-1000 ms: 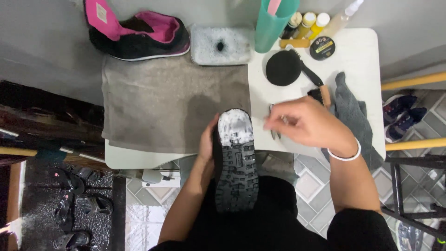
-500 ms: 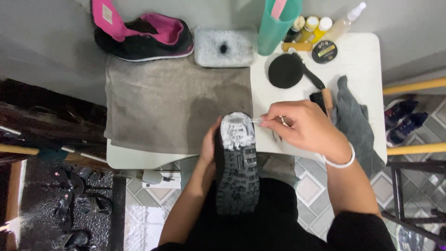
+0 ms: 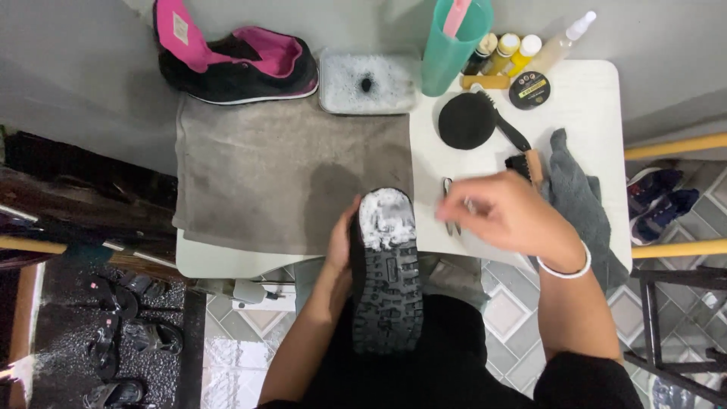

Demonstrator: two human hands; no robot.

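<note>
Since the earlier frame, the right hand [image 3: 507,216] has drawn back from the foamy toe to right of centre, fingers curled over thin metal tweezers [image 3: 450,206], apparently pinching them. Left hand [image 3: 342,241] grips the upturned black shoe [image 3: 386,273], its knobbly rubber sole at lower centre.

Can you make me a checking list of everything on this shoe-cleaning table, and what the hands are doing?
Surface: white table, grey towel with a damp patch.
Job's things: black shoe held sole-up, foam on its toe end; small metal tool on the table.
Clutter: pink-lined shoe, foamy tray, teal cup, bottles, round tin, brushes, grey cloth.
Grippers: left hand grips the shoe; right hand is over the tool, grip unclear.
Cables: nothing seen.
Surroundings: tiled floor, sandals, shoes.
</note>
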